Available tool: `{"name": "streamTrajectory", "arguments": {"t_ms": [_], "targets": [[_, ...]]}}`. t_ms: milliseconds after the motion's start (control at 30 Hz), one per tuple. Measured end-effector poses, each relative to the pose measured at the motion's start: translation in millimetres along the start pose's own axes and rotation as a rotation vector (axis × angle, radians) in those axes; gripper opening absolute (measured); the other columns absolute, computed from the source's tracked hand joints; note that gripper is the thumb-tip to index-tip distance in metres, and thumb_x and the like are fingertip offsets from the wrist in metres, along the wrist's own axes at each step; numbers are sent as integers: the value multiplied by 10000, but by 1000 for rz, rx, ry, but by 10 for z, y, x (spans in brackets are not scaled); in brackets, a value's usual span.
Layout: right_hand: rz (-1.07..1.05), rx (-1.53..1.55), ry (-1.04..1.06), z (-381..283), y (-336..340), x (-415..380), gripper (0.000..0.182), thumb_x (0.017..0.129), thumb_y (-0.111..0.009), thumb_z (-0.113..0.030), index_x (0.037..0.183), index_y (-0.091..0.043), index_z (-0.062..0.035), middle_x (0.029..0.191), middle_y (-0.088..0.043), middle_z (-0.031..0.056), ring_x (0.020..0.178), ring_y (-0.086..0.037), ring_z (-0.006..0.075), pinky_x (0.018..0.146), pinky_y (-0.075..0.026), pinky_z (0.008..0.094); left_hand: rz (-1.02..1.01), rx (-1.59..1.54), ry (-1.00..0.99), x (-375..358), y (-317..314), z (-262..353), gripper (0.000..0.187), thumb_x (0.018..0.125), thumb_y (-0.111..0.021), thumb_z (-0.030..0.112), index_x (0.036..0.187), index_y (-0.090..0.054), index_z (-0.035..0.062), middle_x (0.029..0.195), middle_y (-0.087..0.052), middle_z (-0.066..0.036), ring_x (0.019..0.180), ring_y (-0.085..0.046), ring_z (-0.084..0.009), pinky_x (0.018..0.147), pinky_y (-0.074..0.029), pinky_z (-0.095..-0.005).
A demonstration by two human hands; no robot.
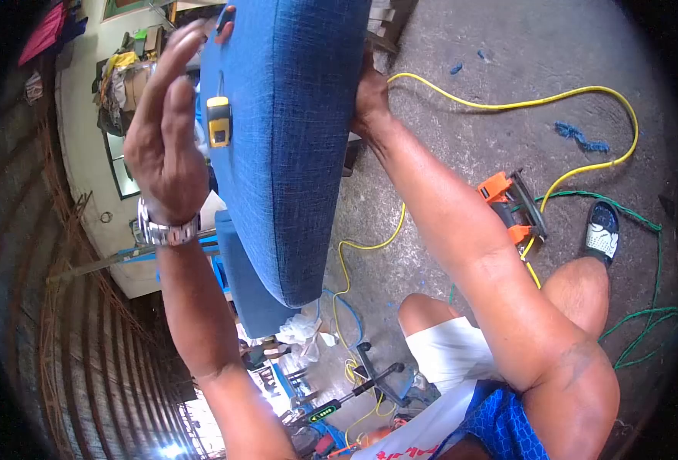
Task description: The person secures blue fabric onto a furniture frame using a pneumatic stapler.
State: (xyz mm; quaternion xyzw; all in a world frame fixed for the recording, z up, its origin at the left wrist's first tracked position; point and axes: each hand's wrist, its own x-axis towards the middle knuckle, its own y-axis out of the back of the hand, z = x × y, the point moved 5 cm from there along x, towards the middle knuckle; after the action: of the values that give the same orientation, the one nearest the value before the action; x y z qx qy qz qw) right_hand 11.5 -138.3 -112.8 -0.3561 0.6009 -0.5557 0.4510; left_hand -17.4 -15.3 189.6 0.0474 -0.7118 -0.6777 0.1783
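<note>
A long blue fabric-covered cushioned piece [308,153] runs down the upper middle of the view. My left hand [166,146], with a silver watch at the wrist, is raised beside its broad face. The fingers are straight and the palm is toward the fabric, with nothing in it. Near that hand, a yellow and dark tape measure [218,121] sits against the blue face. My right hand [371,96] is at the opposite side of the cushioned piece, at its edge. Its fingers are hidden behind the piece, so their grip does not show.
On the concrete floor lie an orange and black staple gun [511,205], a yellow hose [538,101], a green cord [638,215] and blue fabric scraps [582,138]. Another blue padded piece [247,276] stands behind the first. A corrugated metal wall [93,360] is at lower left.
</note>
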Motion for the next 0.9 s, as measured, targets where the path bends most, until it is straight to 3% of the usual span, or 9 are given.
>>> {"name": "streamTrajectory", "arguments": {"t_ms": [133, 200, 467, 600, 633, 700, 767, 800, 900], "targets": [[-10, 49, -19, -79, -72, -55, 595, 1056, -412, -512, 1308, -533, 13, 1141, -670, 109, 923, -690, 185, 776, -595, 347, -275, 428, 68, -428, -440, 27, 673, 925, -641, 166, 1547, -384, 160, 1634, -283, -151, 1509, -245, -385, 1222, -232, -516], [1, 145, -22, -224, -225, -209, 622, 1054, -407, -537, 1280, -566, 20, 1130, -674, 103, 934, -664, 177, 798, -568, 345, -298, 469, 66, -596, -817, 10, 706, 913, -660, 204, 1557, -370, 188, 1665, -198, -138, 1518, -184, -421, 1209, -237, -538], [82, -268, 257, -182, -51, -12, 430, 1038, -524, -352, 1243, -610, 16, 1110, -692, 165, 945, -627, 176, 820, -526, 343, -362, 902, 89, -436, -1237, 90, 667, 956, -587, 407, 1564, -359, 254, 1695, -113, -47, 1551, -42, -380, 1197, -150, -623], [356, -699, -102, -358, 398, -325, 327, 972, -612, -293, 1143, -650, -18, 1069, -699, 162, 893, -660, 256, 781, -531, 402, -385, 895, 100, -461, -1275, 62, 656, 980, -523, 444, 1576, -331, 250, 1698, -99, -45, 1558, -35, -348, 1226, -20, -584], [400, -579, -62, -311, 807, -459, 350, 969, -592, -333, 1115, -633, -18, 1022, -689, 165, 913, -667, 313, 798, -523, 453, -400, 910, 91, -462, -1293, 70, 650, 986, -515, 439, 1578, -326, 248, 1698, -98, -45, 1559, -34, -342, 1227, -15, -581], [781, -1173, 233, -338, 1713, -910, 308, 952, -616, -337, 994, -639, -32, 937, -686, 212, 856, -653, 397, 764, -494, 499, -426, 946, 57, -437, -1323, 89, 640, 997, -499, 428, 1582, -317, 246, 1698, -96, -46, 1561, -32, -329, 1229, -6, -576], [871, -1654, -34, -519, 2322, -1531, 309, 921, -658, -321, 1068, -651, -50, 1086, -672, 190, 1068, -618, 383, 954, -473, 484, -434, 948, 43, -420, -1335, 86, 624, 1008, -484, 416, 1583, -315, 246, 1698, -94, -46, 1562, -24, -322, 1228, -3, -581], [892, -1823, -163, -485, 2616, -1846, 429, 897, -696, -329, 1233, -578, -90, 1266, -591, 160, 1217, -537, 359, 1019, -434, 494, -430, 949, 32, -427, -1330, 78, 622, 1009, -482, 417, 1583, -316, 246, 1698, -93, -46, 1561, -24, -322, 1228, -4, -582], [806, -2139, -384, -635, 3049, -2493, 614, 863, -739, -317, 1359, -447, -102, 1392, -467, 137, 1305, -460, 335, 1033, -424, 526, -423, 954, 19, -431, -1341, 90, 591, 1006, -497, 418, 1560, -368, 260, 1697, -104, -38, 1559, -36, -334, 1213, -19, -619]]}}
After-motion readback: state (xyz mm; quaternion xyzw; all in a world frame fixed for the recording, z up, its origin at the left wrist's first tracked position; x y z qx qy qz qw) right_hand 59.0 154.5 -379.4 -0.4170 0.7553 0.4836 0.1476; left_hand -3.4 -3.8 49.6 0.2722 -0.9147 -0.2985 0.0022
